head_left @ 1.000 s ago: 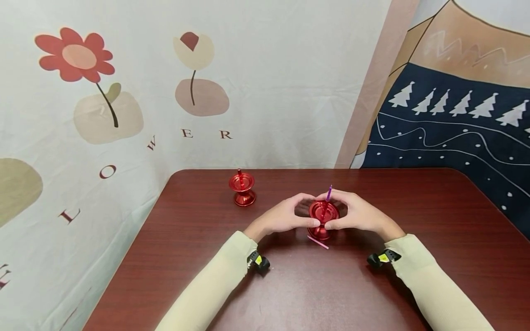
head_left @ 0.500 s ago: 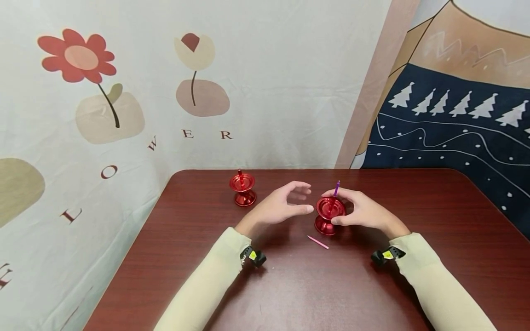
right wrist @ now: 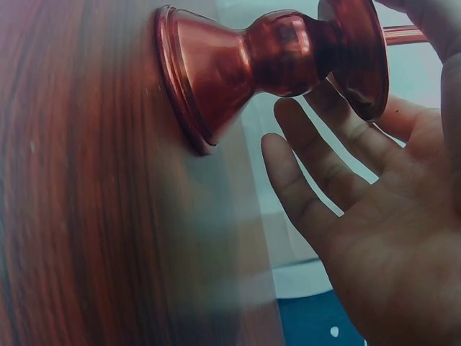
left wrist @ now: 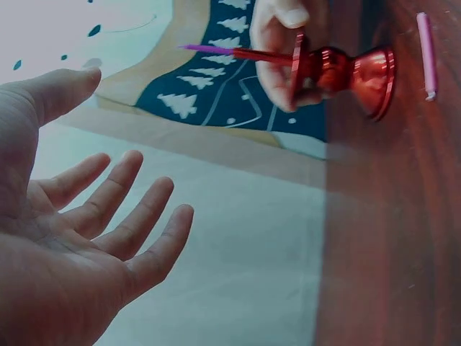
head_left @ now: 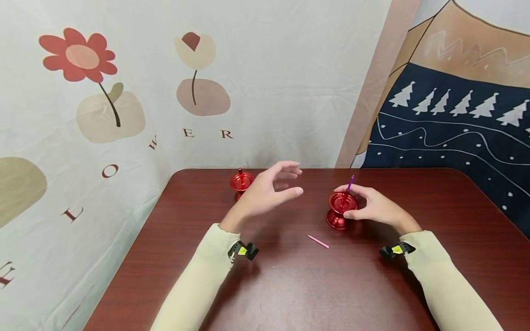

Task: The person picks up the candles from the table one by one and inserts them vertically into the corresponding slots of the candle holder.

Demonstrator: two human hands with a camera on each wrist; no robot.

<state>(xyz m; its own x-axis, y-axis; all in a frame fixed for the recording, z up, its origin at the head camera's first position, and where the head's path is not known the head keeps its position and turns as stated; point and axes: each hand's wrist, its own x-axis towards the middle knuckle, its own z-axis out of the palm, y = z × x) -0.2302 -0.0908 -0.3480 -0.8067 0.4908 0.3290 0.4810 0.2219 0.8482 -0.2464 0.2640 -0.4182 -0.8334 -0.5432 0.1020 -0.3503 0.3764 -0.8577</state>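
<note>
My right hand (head_left: 377,208) grips the upper dish of a shiny red metal candle holder (head_left: 337,219), thumb on the near side and fingers behind. A thin purple candle (head_left: 351,182) stands in the stem of that holder. Whether its base touches the table, I cannot tell. My left hand (head_left: 265,191) hangs in the air with spread, relaxed fingers and holds nothing. Behind it, partly covered, is a second red candle holder (head_left: 239,185) whose stem bears no candle of another colour. On the table lies a slim pink candle (head_left: 318,242), also at the edge of the left wrist view.
The dark reddish wooden table (head_left: 285,285) spreads under both arms. A pale cloth (head_left: 285,92) with printed flowers hangs behind it, and a dark blue printed cloth (head_left: 447,124) with trees hangs at the right.
Both hands were around the candle holder. The left hand has let go and moved left and up; the right hand has carried the holder to the right and slightly away. The pink candle stays put.
</note>
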